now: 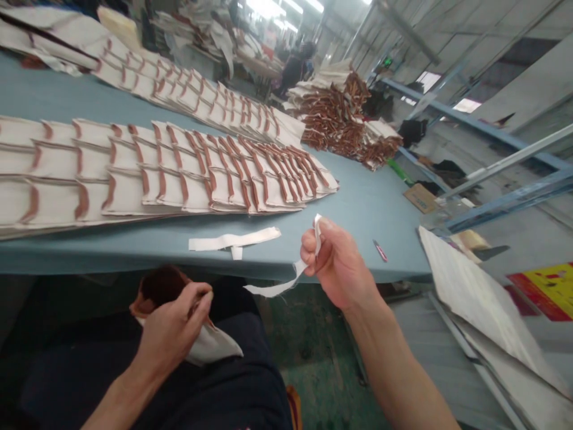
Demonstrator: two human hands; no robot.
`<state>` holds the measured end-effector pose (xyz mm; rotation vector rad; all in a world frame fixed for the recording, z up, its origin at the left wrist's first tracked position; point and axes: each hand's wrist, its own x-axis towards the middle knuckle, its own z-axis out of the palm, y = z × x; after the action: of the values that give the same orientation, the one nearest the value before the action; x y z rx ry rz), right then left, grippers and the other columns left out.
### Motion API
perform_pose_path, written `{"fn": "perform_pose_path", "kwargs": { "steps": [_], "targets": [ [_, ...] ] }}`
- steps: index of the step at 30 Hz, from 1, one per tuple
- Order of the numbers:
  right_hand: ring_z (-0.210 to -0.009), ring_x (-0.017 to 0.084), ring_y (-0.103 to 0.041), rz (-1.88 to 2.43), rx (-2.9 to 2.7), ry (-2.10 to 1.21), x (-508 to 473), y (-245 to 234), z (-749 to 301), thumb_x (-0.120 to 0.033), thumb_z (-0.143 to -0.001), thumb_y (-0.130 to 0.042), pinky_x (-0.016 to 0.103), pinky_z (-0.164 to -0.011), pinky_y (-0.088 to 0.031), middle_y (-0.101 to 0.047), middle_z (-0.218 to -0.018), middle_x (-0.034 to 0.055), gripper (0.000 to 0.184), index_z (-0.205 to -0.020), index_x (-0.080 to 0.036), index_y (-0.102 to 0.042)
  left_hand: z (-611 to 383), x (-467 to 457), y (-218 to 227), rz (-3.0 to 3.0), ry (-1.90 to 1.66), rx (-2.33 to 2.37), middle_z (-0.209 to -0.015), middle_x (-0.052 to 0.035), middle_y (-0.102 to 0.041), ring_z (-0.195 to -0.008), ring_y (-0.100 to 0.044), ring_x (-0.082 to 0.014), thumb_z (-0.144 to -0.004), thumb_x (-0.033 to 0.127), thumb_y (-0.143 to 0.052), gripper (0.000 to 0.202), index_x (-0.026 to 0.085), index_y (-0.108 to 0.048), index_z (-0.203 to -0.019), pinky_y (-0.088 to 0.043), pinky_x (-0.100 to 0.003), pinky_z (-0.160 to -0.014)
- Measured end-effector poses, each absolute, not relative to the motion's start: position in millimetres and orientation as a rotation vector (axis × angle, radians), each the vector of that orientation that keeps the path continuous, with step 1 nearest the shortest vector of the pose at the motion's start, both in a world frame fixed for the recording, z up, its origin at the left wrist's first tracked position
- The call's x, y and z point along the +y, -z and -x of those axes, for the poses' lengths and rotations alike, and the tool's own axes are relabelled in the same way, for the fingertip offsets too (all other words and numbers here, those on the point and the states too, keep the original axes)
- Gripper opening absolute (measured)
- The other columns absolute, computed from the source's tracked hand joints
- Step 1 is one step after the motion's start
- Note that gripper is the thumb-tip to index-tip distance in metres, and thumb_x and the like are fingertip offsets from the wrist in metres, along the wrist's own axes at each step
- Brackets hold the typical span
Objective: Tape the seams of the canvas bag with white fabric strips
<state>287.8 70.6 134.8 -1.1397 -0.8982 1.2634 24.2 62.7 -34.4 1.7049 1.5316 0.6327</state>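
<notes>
My left hand (176,325) is closed on a cream fabric piece with brown trim (210,346) that rests on my lap, below the table's front edge. My right hand (333,263) is raised just past that edge, its fingers pinched on a thin white fabric strip (280,286) that curls down and to the left from it. Another white strip (233,240) lies flat on the blue table (367,203), a little left of my right hand.
Long rows of overlapped cream pieces with brown trim (179,173) cover the table's left and far side. A heap of them (340,113) stands at the far end. A small red tool (380,251) lies near the right edge. Boards (483,304) and blue racking (505,197) stand at right.
</notes>
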Motion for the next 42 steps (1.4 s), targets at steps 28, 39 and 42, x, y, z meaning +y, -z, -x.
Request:
{"fn": "perform_pose_path", "kwargs": {
  "steps": [28,39,42],
  "targets": [
    [-0.046,0.004,-0.040,0.604,-0.160,-1.580,23.2,-117.3,-191.3,-0.018,-0.093,-0.074,0.012,-0.046,-0.038,-0.039,-0.059,-0.0143,0.035,-0.080,-0.026,-0.043,-44.7,-38.1,-58.0,-1.454,-1.535,0.989,-0.078,0.0070,-0.084,-0.063,-0.079,-0.0113,-0.081,0.006,-0.073,0.024,0.028,-0.081,-0.088,-0.060,-0.013,-0.062],
    [-0.064,0.010,-0.059,1.059,-0.573,-1.502,-0.5,-65.1,-210.3,-0.051,-0.090,-0.077,0.016,-0.051,-0.049,-0.059,-0.077,-0.0057,0.034,-0.091,-0.026,-0.054,-8.3,-46.9,-65.4,-1.738,-1.373,0.983,-0.078,0.0050,-0.089,-0.058,-0.080,-0.0137,-0.084,0.009,-0.076,0.027,0.030,-0.089,-0.094,-0.058,-0.016,-0.061],
    [-0.072,0.015,-0.067,1.307,-0.744,-1.478,-17.8,-32.4,-214.1,-0.071,-0.087,-0.073,0.021,-0.055,-0.054,-0.068,-0.086,-0.0001,0.049,-0.092,-0.026,-0.056,-5.7,-49.5,-67.7,-1.674,-1.295,1.021,-0.076,0.0033,-0.088,-0.055,-0.078,-0.0152,-0.087,0.018,-0.077,0.021,0.032,-0.092,-0.095,-0.057,-0.018,-0.056]
  ]
}}
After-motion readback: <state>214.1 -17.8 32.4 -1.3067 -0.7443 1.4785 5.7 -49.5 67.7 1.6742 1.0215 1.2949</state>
